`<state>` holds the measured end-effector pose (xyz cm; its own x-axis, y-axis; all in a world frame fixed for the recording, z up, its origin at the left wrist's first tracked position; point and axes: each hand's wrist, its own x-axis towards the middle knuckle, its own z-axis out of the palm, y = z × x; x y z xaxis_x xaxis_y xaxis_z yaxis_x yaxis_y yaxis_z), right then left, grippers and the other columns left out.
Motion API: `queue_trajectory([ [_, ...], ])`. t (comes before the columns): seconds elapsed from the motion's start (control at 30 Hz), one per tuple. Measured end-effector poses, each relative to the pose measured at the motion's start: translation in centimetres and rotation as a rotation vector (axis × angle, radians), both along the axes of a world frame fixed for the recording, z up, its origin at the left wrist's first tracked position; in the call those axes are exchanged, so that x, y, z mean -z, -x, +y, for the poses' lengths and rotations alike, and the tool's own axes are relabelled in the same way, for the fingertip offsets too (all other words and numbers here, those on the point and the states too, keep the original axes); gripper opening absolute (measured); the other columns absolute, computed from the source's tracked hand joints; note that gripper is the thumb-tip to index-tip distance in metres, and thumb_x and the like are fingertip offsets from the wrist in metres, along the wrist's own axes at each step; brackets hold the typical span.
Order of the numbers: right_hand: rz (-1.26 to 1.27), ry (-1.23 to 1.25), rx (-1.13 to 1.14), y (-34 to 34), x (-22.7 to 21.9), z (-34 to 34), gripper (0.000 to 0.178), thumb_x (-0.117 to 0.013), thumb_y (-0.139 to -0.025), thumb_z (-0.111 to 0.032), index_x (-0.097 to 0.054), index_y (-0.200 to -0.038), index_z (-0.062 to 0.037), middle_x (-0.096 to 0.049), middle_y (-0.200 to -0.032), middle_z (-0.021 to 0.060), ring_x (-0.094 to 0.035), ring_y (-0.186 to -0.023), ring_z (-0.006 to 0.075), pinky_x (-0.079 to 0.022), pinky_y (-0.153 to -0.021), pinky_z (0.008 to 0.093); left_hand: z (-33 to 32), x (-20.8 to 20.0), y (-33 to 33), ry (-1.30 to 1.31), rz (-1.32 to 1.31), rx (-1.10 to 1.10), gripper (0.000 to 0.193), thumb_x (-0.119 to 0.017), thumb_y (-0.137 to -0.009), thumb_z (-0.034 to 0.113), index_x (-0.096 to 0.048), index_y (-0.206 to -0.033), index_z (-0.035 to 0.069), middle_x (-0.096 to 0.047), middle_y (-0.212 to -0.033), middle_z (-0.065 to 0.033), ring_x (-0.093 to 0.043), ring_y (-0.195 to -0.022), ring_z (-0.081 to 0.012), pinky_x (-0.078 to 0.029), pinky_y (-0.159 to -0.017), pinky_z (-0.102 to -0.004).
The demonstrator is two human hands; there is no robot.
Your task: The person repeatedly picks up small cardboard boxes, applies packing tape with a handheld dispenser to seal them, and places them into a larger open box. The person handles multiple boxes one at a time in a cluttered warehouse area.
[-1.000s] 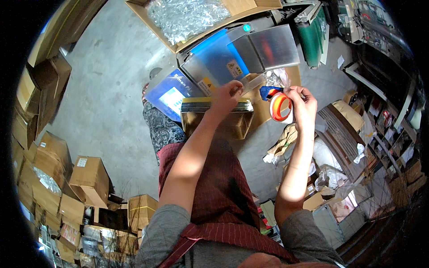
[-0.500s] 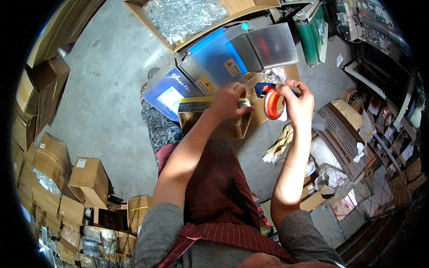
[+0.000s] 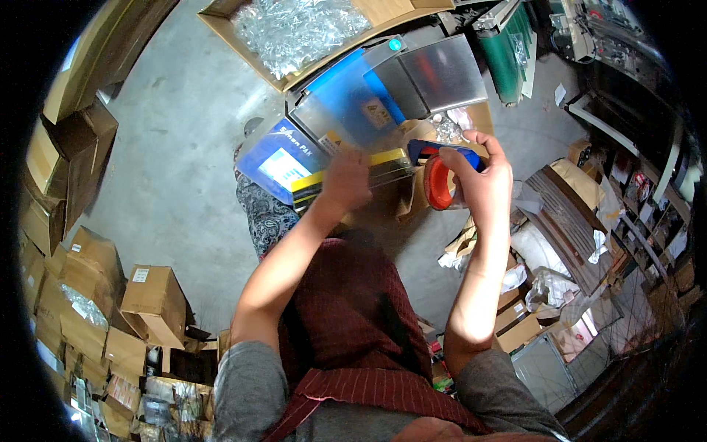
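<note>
My blurred left hand [image 3: 345,183] covers the middle of the flat yellow-and-black carton [image 3: 352,171], its fingers pressed down there; the carton's long axis runs left to right. At its right end, my right hand [image 3: 480,180] grips the red-cored, blue-handled tape dispenser [image 3: 442,177], fingers curled around it.

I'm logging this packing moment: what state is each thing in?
Left hand: blurred, pressed on the box's taped edge.
Right hand: closed around the tape dispenser.
Tape dispenser: held up, red roll showing.
Box: closed, held up.
Carton of clear bags: open, full.
</note>
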<state>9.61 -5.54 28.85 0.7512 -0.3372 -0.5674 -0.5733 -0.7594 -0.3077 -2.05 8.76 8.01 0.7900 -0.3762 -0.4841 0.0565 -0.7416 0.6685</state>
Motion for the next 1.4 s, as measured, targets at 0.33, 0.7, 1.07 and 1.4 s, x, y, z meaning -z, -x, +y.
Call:
queue_trajectory([
  [0.33,-0.139,-0.014,-0.284,4.6,-3.3,-2.3,0.044,-0.080,-0.084,-0.024,-0.067,-0.123,-0.0091,-0.074,-0.091,0.0155,-0.073,-0.080,0.0207,-0.056,-0.073,0.0343,-3.5,-2.5,-1.1,-0.300,-0.034,-0.067,0.062,-0.072,-0.071,0.027,-0.053,-0.121,-0.004,-0.065,-0.104,-0.0198,-0.060,-0.103,-0.0344,-0.044,-0.095,-0.0446],
  [0.7,-0.210,-0.011,-0.407,9.2,-8.2,-4.2,0.061,-0.080,-0.081,-0.020,-0.058,-0.138,-0.0186,-0.073,-0.100,0.0154,-0.074,-0.085,0.0318,-0.059,-0.076,0.0386,-1.2,-8.8,-2.2,-0.270,-0.045,0.003,0.056,-0.066,-0.077,0.022,-0.051,-0.124,-0.004,-0.068,-0.097,-0.0219,-0.065,-0.095,-0.0376,-0.048,-0.087,-0.0472],
  [1.07,-0.225,-0.122,-0.384,12.9,-4.8,-6.0,0.068,-0.078,-0.080,-0.013,-0.057,-0.144,-0.0177,-0.071,-0.108,0.0167,-0.072,-0.095,0.0334,-0.058,-0.080,0.0411,2.7,-11.2,-4.1,0.074,0.442,0.098,0.080,-0.054,-0.082,0.010,-0.026,-0.157,0.002,-0.069,-0.106,-0.0321,-0.070,-0.106,-0.0377,-0.052,-0.093,-0.0461],
  [1.4,-0.131,-0.245,-0.491,16.3,-1.0,-3.7,0.077,-0.077,-0.079,-0.014,-0.049,-0.151,-0.0189,-0.059,-0.084,0.0140,-0.061,-0.073,0.0336,-0.053,-0.069,0.0427,7.0,-6.4,1.9,0.608,0.532,0.003,0.093,-0.053,-0.076,-0.012,-0.028,-0.161,0.014,-0.062,-0.125,-0.0072,-0.058,-0.100,-0.0182,-0.048,-0.094,-0.0309],
])
